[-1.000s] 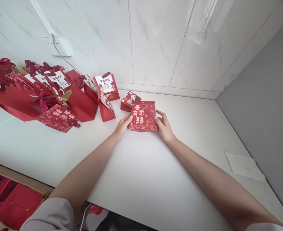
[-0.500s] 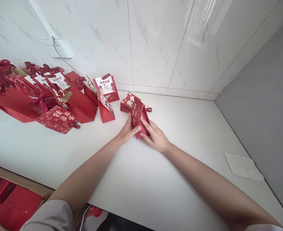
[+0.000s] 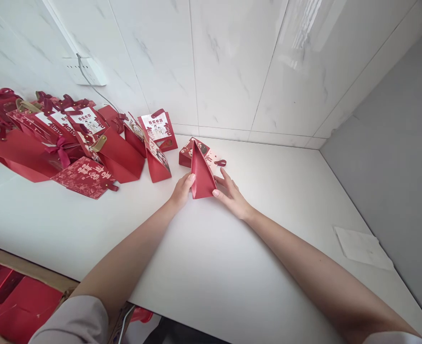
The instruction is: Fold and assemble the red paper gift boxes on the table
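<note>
A red gift box [image 3: 204, 179] shaped like a wedge stands on the counter, its plain triangular side toward me. My left hand [image 3: 182, 192] grips its lower left edge, thumb in front and the other fingers hidden behind. At the right edge, my right hand [image 3: 234, 195] has its fingers spread; thumb and a fingertip reach the box without closing around it. Directly behind lies another red gift box [image 3: 186, 155] with a printed pattern, partly covered by the first. A dark red ribbon loop [image 3: 220, 163] sticks out to the right, above my right fingers.
Several red gift boxes and bags [image 3: 89, 138] crowd the left of the white counter [image 3: 268, 248]. A box with a white label [image 3: 156, 128] stands by the tiled wall. A white paper sheet [image 3: 363, 247] lies at right. Below left, a carton [image 3: 27, 306] holds red packaging.
The box has been turned so its plain triangular side faces me instead of its printed face. My right hand has loosened and its fingers have spread; the left hand shifted slightly left.
</note>
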Motion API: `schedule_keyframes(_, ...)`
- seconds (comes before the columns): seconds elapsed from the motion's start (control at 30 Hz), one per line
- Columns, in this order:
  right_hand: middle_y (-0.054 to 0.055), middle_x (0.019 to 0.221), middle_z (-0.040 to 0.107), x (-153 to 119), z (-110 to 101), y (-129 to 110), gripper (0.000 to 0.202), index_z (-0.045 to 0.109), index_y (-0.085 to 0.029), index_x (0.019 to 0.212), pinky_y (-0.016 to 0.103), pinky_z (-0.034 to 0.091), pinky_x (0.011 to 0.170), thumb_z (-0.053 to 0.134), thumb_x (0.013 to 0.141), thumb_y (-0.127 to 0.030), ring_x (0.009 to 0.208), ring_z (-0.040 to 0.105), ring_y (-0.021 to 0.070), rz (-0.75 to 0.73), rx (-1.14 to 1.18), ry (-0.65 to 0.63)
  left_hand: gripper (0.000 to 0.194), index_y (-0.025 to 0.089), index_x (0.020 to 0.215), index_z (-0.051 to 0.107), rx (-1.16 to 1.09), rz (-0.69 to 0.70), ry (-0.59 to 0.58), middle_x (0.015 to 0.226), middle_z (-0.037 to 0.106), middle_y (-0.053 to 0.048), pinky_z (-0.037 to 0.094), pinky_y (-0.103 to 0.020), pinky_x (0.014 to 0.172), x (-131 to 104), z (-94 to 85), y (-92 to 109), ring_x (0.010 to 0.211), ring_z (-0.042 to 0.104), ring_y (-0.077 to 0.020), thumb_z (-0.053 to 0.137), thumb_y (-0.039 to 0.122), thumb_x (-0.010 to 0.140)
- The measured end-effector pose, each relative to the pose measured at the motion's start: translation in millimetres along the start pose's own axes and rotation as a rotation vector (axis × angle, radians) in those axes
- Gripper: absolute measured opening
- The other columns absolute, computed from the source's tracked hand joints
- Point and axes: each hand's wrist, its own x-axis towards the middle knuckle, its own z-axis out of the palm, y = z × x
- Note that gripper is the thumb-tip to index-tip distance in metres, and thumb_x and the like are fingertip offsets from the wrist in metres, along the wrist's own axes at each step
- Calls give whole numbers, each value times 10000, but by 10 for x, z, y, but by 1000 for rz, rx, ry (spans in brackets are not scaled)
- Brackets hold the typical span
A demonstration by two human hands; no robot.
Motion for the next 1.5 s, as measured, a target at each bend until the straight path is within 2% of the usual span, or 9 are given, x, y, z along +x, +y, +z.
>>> schedule_keyframes(0.1, 89, 1485, 468, 16, -10, 28, 846, 111, -339, 1560, 616, -23, 1188, 574, 894, -581, 1413, 377, 273, -30, -136, -7, 667, 190, 1154, 655, 18, 8, 28, 1107, 723, -90, 508, -403, 966, -5, 6, -5, 1125, 637, -303, 491, 736, 808)
schedule_keyframes(0.3, 111, 1470, 469, 26, -18, 53, 883, 223, -307, 1539, 566, 243, 1168, 661, 827, -591, 1369, 428, 296, -52, -30, -8, 680, 224, 1228, 643, -28, 18, -84, 1217, 683, -80, 474, -444, 1046, -27, 41, 37, 1218, 585, -319, 458, 741, 827)
schedule_keyframes(0.43, 113, 1480, 450, 41, -59, 34, 837, 264, -280, 1523, 513, 322, 1148, 631, 844, -603, 1375, 417, 280, 3, 144, -22, 786, 290, 1446, 457, 6, 180, -295, 1471, 491, -62, 368, -455, 1155, -51, 63, 90, 1406, 391, -326, 532, 730, 799)
schedule_keyframes(0.6, 85, 1473, 460, 50, -104, 12, 678, 361, -293, 1470, 481, 344, 1147, 552, 895, -598, 1376, 419, 258, -14, 278, -48, 864, 299, 1507, 353, 131, 314, -236, 1573, 333, -66, 190, -485, 1234, -57, 59, 62, 1503, 156, -332, 623, 670, 775)
schedule_keyframes(0.87, 73, 1546, 347, 49, -127, 55, 731, 256, -306, 1513, 439, 373, 1130, 523, 904, -611, 1368, 415, 238, -133, 245, 54, 654, 268, 1461, 437, 20, 216, -213, 1527, 415, -73, 325, -467, 1183, -88, 67, 43, 1439, 333, -316, 514, 586, 895)
schedule_keyframes(1.03, 87, 1550, 347, 35, -106, -11, 775, 268, -297, 1496, 422, 413, 1085, 628, 860, -554, 1338, 447, 260, -160, 106, 275, 795, 433, 1537, 129, -52, 31, -1, 1403, 558, -23, 565, -487, 946, -107, 122, 126, 1199, 606, -293, 568, 546, 884)
schedule_keyframes(1.13, 108, 1455, 457, 16, -73, -54, 726, 391, -274, 1403, 413, 447, 1036, 692, 804, -553, 1282, 491, 283, -210, 17, 365, 769, 490, 1516, 149, -68, -25, 37, 1407, 560, 16, 609, -447, 869, -97, 129, 163, 1119, 659, -286, 569, 567, 876)
schedule_keyframes(1.3, 64, 1110, 610, 6, -59, -58, 527, 454, -306, 1299, 383, 520, 809, 603, 866, -566, 935, 608, 237, -142, 35, 447, 855, 376, 1533, 233, -151, -43, -75, 1332, 624, -74, 619, -402, 794, -84, 57, 64, 1062, 685, -333, 517, 730, 808)
schedule_keyframes(1.5, 55, 1035, 607, -12, -50, -85, 392, 513, -303, 1215, 394, 498, 809, 492, 928, -569, 913, 589, 242, -131, 60, 461, 838, 276, 1473, 399, -113, -59, -47, 1247, 667, -130, 623, -361, 737, -101, 56, 38, 1051, 675, -375, 717, 569, 755)
